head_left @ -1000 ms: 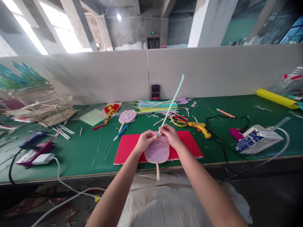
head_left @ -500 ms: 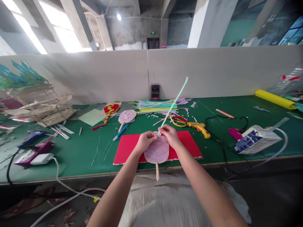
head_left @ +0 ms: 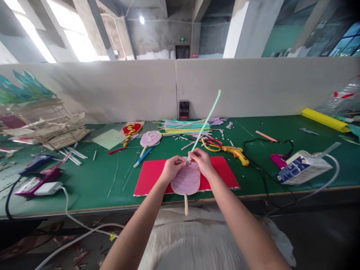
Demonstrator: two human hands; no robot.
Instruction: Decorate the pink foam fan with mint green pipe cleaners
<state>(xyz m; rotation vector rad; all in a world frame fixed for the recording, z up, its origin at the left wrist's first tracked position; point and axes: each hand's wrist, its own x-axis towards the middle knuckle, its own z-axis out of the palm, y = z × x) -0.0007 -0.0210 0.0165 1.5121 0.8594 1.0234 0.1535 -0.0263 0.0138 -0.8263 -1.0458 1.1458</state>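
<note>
A pale green pipe cleaner [head_left: 206, 123] slants up and to the right from between my hands. My left hand [head_left: 174, 167] pinches near its lower end, and the fingers of my right hand [head_left: 201, 160] close on it just above. Both hands rest over the upper part of a purple fan-shaped piece [head_left: 185, 182], which has a beige rim and a short beige handle [head_left: 186, 205] hanging past the table edge. Under it lies a red board [head_left: 152, 174]. My fingertips hide the pipe cleaner's lower tip and the top of the fan.
A bundle of coloured pipe cleaners [head_left: 182, 126] lies behind my hands. Red-handled scissors [head_left: 212, 143] and a yellow glue gun [head_left: 237, 153] sit to the right. At left are a second purple fan [head_left: 150, 138], a red fan [head_left: 132, 129] and a blue pen [head_left: 143, 157]. A carton [head_left: 303, 168] stands far right.
Hardly anything differs. The top of the green pipe cleaner has swung slightly left, while both hands keep their places on the fan. The whole view has shifted a little.
</note>
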